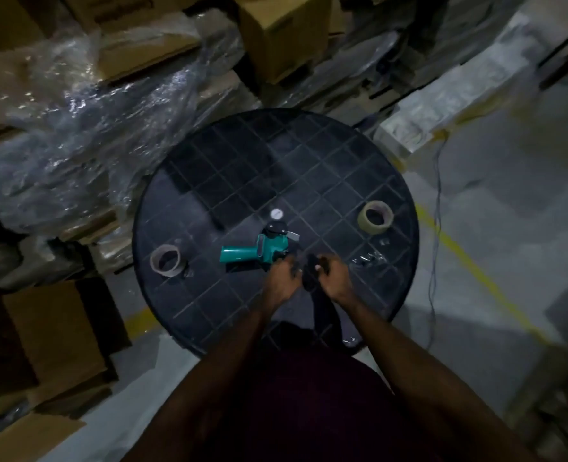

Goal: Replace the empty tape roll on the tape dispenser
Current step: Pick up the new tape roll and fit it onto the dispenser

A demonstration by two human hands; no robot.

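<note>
Two hands work on a dark strap, with the tape dispenser lying bare on the table.

At frame centre, the round black table (242, 155) carries the teal tape dispenser (262, 250), its hub seemingly without a roll; the full tape roll (376, 217) lies at right, the empty core (166, 260) at left. Left hand (281, 278) and right hand (334, 276), fingers curled, pinch a dark strap (312, 278) just below the dispenser. Next, I think, the full roll must go onto the hub.

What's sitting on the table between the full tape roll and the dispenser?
Nothing visible. The tape roll lies right of the teal dispenser, with only bare black table between them. Both hands are nearer the person.
</note>
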